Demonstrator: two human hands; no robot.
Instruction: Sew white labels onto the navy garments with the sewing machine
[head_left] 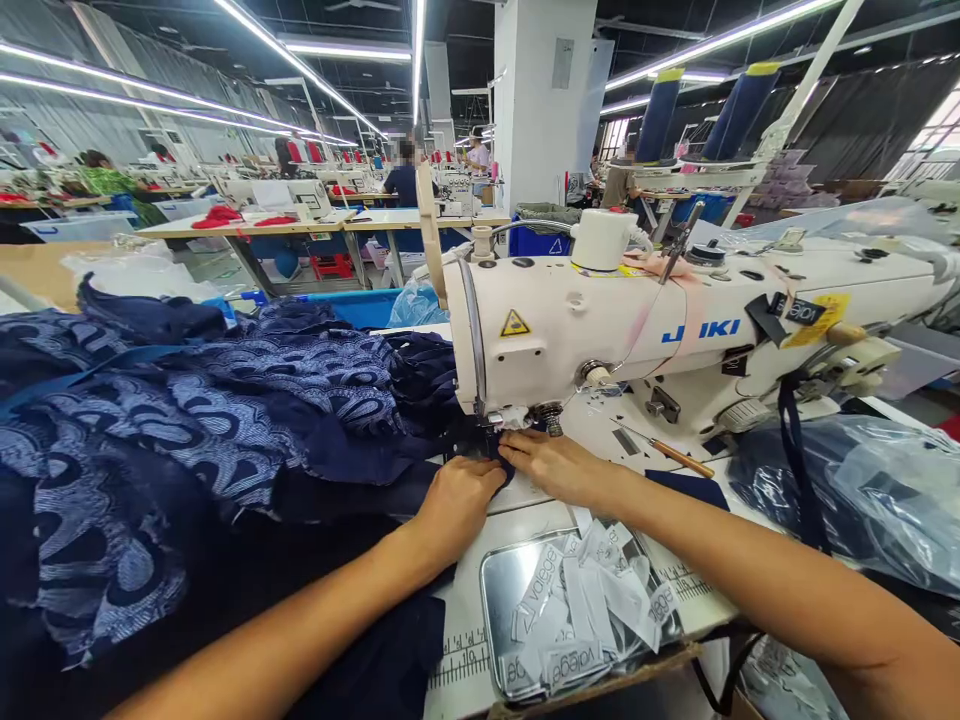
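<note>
A white sewing machine stands in front of me, its needle area low at its left end. My left hand presses dark navy fabric beside the presser foot, fingers curled together on the cloth. Just right of it, my right hand has its fingertips on the same fabric under the machine head. The fingertips of both hands nearly meet. Navy cloth with a pale lace-like pattern spreads in folds to the left. The needle and the stitched spot are hidden.
A metal tray of white printed labels sits at the table's front edge. A wooden-handled awl lies on the machine bed. Plastic-wrapped dark material is at right. Two navy thread cones stand behind; other people work farther back.
</note>
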